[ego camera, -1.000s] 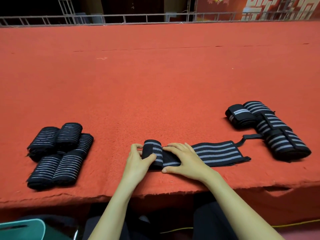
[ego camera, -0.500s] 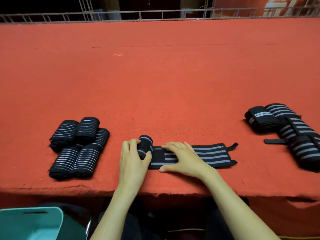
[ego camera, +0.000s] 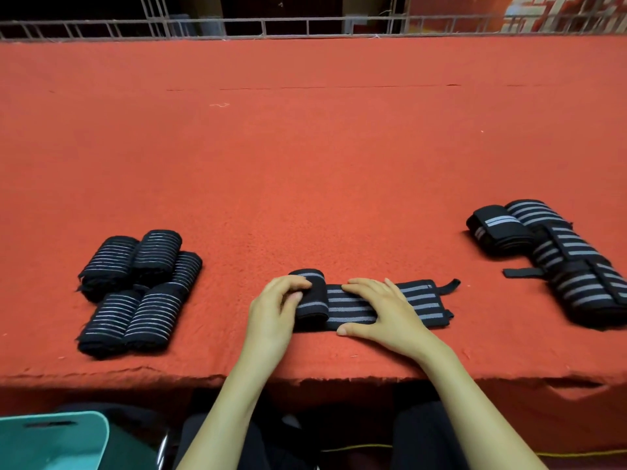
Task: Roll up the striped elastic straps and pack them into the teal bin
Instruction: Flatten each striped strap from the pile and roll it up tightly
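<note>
Hands both on the strap (ego camera: pixel 356 305) at lower centre of frame, near the front edge of the red tabletop (ego camera: pixel 305 164). Left hand (ego camera: pixel 274 310) has its fingers curled over the rolled end, gripping it; right hand (ego camera: pixel 380 310) lies flat with straight fingers pressing the unrolled part down, thumb splayed toward the near edge. Hands are close, not touching, with a short striped gap between them. Change vs a second ago: the left hand sat beside the roll with its thumb hooked on it, now the fingers are over the top; the roll looks fatter and the flat tail shorter, with its tab end (ego camera: pixel 449 285) drawn in from the right. Judgement: rolling is mid-way, roughly half of this strap still flat, and the right hand will likely need to slide right to keep tension. Forearms come up from the bottom edge, wrists low on the tabletop. Five finished rolls (ego camera: pixel 135 286) are bunched at left of frame, touching each other. Loose straps (ego camera: pixel 559 262) are piled at right of frame, folded or partly wound, well apart from the hands. Teal bin (ego camera: pixel 51 439) is in the lower left corner, below the tabletop edge; more of it shows than before since the view has tipped down, and no strap is visible in the part shown. Packing not yet started, by the look of it.
</note>
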